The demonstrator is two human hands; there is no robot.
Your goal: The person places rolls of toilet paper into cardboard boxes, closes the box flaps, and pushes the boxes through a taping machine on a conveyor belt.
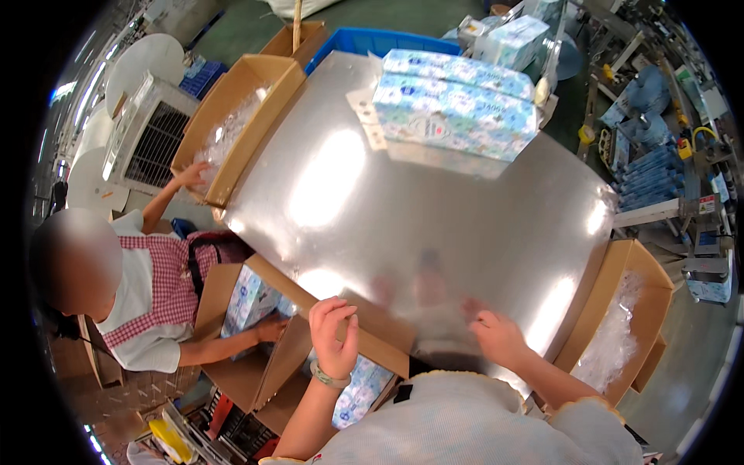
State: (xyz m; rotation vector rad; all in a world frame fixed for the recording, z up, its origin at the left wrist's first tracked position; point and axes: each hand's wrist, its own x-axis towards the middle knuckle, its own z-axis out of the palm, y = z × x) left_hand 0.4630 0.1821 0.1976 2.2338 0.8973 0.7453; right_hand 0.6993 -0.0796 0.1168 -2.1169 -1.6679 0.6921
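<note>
My left hand (335, 339), with a band on its wrist, is raised near the table's front edge, above an open cardboard box (384, 350). Its fingers bend slightly, the thumb stands apart, and nothing shows in it. A blue-and-white flowered pack (363, 391) is inside that box. Over the front of the shiny metal table (434, 256), my right hand (500, 339) points leftward with curled fingers; what they hold, if anything, is hidden. Flowered blue packs (457, 112) lie side by side at the table's far end.
A co-worker at left has one hand (191, 175) at a carton (271, 85) of clear plastic and another (270, 328) at a box with a flowered pack (249, 298). Another carton (655, 279) of clear plastic stands right. A blue bin (387, 39) is behind; machinery (666, 155) stands far right.
</note>
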